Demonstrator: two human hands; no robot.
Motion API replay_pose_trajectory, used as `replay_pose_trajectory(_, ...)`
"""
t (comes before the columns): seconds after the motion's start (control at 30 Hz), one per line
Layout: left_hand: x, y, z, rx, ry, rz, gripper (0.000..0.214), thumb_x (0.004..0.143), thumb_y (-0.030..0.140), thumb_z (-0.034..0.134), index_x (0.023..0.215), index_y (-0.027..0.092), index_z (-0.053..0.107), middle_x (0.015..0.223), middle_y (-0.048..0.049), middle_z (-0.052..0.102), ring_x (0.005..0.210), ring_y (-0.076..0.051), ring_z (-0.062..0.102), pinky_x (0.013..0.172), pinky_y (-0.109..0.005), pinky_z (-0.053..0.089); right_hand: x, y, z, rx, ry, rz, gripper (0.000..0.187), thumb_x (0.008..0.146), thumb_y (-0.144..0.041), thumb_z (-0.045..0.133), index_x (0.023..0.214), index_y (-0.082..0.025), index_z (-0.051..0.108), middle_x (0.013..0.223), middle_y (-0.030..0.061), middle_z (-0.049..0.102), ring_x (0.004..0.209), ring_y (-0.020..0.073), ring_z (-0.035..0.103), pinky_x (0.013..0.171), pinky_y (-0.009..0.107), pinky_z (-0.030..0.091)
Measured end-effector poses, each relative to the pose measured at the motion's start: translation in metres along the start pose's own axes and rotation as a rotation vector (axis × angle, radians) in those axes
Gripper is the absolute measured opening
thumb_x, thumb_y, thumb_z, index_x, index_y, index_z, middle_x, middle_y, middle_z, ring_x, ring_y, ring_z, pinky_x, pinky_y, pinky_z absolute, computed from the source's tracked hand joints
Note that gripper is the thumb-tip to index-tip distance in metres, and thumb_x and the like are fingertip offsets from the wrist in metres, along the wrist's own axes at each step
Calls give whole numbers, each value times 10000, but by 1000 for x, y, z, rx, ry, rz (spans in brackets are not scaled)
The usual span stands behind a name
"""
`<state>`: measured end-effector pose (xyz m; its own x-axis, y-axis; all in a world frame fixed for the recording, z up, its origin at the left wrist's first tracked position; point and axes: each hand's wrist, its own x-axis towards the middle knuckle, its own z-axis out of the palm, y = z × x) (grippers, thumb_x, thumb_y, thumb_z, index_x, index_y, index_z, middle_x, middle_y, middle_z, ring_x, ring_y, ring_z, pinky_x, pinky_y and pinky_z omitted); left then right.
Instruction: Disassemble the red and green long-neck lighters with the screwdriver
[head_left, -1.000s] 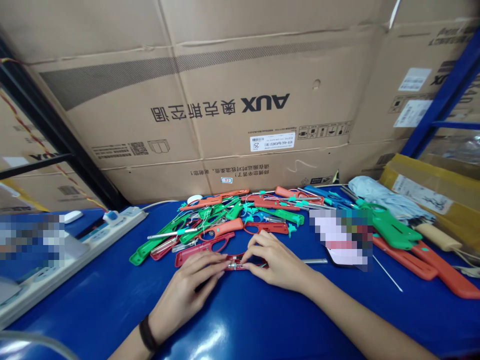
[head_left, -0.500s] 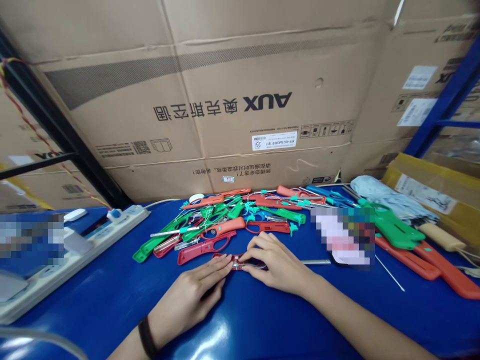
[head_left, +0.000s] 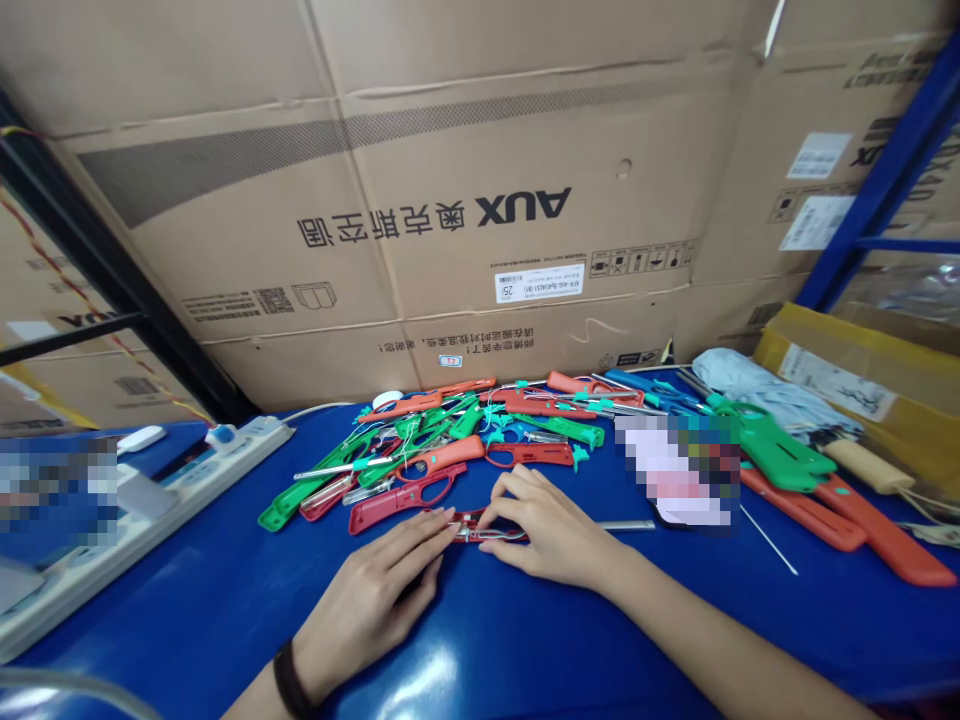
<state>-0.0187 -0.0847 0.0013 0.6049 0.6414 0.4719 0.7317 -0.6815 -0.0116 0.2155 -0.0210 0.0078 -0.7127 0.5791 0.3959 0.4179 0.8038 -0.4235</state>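
Note:
An opened red stick lighter (head_left: 471,530) lies in front of me, with small metal and white parts inside. Its metal tube (head_left: 634,525) sticks out to the right, past my right hand (head_left: 551,528). That hand arches over the casing, thumb and fingers closed around its middle. Flat fingers of my left hand (head_left: 382,580) press the casing's left end, the thumb tucked below. Both hands partly hide the lighter. Just behind lies a red casing half (head_left: 386,502) with a trigger loop.
Lighter parts (head_left: 465,420) in green, red and orange are heaped behind my hands. A power strip (head_left: 217,470) runs along the left. To the right are a blurred phone-like object (head_left: 671,475), larger green (head_left: 780,450) and orange pieces (head_left: 885,530), and a thin rod (head_left: 769,540). Cardboard (head_left: 450,150) stands behind.
The view has shifted slightly. The gap between my left fingertips and right thumb has widened a little, so more of the lighter's inside shows. Both hands stay on it.

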Motion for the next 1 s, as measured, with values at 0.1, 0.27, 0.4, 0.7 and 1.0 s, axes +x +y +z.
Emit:
replay_pose_trajectory(0.1,0,0,-1,12,10,20,401,897,147,480,1293,200,509,1269,-56,595,1169,-181,557,988,-305,480,1,0,-2,-3,34,-8,149,838,-312,620,937,-207,656,881,26,569,920,182,502,845,329,393)
replay_pose_trajectory(0.27,-1,-2,-2,-21,-100,28,449,902,128,443,1343,211,451,1315,-44,557,1212,-177,517,1000,-308,468,1,-1,-5,6,76,-16,132,856,-316,597,918,-214,654,866,14,565,897,166,505,871,333,374)
replay_pose_trajectory(0.4,-2,-1,-2,-25,-143,17,464,905,125,428,1360,215,426,1350,-45,522,1237,-186,490,1008,-328,461,1,-1,-4,3,65,-17,113,854,-298,597,911,-216,650,868,11,568,898,162,515,884,337,372)
replay_pose_trajectory(0.7,-7,-8,-6,52,66,-115,346,896,138,446,1216,207,559,1209,-72,618,1120,-195,577,940,-333,505,1,0,-10,-3,78,-2,97,847,-244,595,910,-211,661,877,22,571,908,174,493,867,326,381)
replay_pose_trajectory(1.0,-3,-18,-13,95,109,-175,349,897,117,410,1159,244,603,1108,-60,653,1021,-199,608,943,-409,471,0,-6,-6,-69,-19,-65,261,883,-311,549,1131,-300,626,972,33,552,918,180,480,883,359,367)
